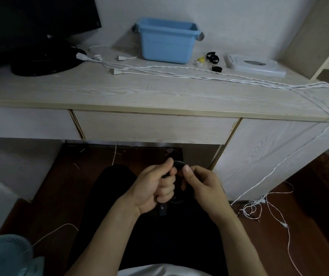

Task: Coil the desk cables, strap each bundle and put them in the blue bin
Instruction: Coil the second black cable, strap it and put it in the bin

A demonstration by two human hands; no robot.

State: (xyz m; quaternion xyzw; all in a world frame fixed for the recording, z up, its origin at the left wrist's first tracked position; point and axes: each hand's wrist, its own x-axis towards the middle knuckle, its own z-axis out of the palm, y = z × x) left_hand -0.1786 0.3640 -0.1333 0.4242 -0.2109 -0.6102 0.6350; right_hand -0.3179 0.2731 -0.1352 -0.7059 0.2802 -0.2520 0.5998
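while my left hand [155, 186] curls tight round the black cable coil [176, 184] over my lap, below the desk [119, 92], it seems light, springy and keen to unwind, so i'd clamp across all loops. my right hand [197, 183] pinches its top, thumb raised. blue bin [167, 40] waits well apart.

No legible text or labels.

The table [119, 92] looks like pale wood laminate with a printed grain, matt and smooth. The blue bin [166, 45] is smooth plastic with a faint sheen. The white cables [179, 73] have twisted, slightly glossy plastic sheathing. The floor [308, 226] is dark, reddish wood.
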